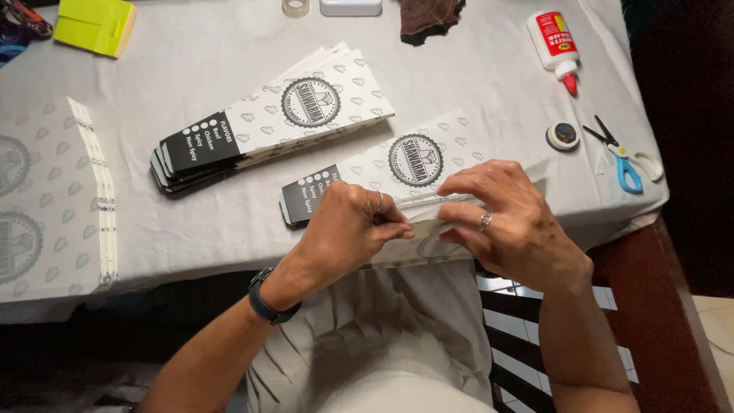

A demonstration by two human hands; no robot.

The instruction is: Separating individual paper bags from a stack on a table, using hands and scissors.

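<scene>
A long white paper sleeve (397,164) with a round black emblem and a black end lies flat at the table's front edge. My left hand (348,229) pinches its near edge between thumb and fingers. My right hand (508,222), wearing a ring, presses on the same edge just to the right, fingers bent over the paper. A black watch sits on my left wrist.
A stack of matching sleeves (267,122) lies further back. Unfolded printed sheets (53,199) fill the left. A glue bottle (554,42), small round tin (563,136) and blue scissors (623,160) sit right. A yellow pad (95,24), tape roll (296,7) and brown cloth (428,17) line the back.
</scene>
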